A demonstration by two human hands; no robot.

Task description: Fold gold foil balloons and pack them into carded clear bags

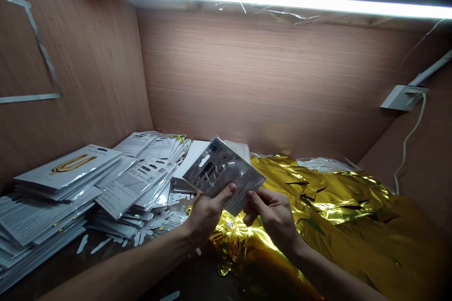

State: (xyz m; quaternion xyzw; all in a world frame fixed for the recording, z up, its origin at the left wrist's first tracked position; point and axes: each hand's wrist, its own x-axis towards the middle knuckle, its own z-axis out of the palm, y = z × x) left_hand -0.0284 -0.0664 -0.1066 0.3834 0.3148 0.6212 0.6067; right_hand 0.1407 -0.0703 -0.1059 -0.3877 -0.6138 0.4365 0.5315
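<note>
A flat printed package in clear plastic (226, 174) is held up tilted between my hands, its barcode corner pointing up and its hang hole at the upper left. My left hand (208, 209) grips its lower left edge, with the thumb lying on the printed face. At the lower right edge, my right hand (270, 211) pinches the package between thumb and fingers. Crumpled gold foil (328, 225) spreads beneath and beside my right hand. To the left of my left hand lie several similar packages (136, 181) in a loose pile.
A stack of packages (70, 169) showing a gold U stands at the left. Small white paper cut-outs (100, 245) are scattered on the dark tabletop (106, 268). Wooden panels (247, 80) enclose the sides and back. A lit tube (282, 2) hangs above, and a socket box (400, 98) with a cable is at the right.
</note>
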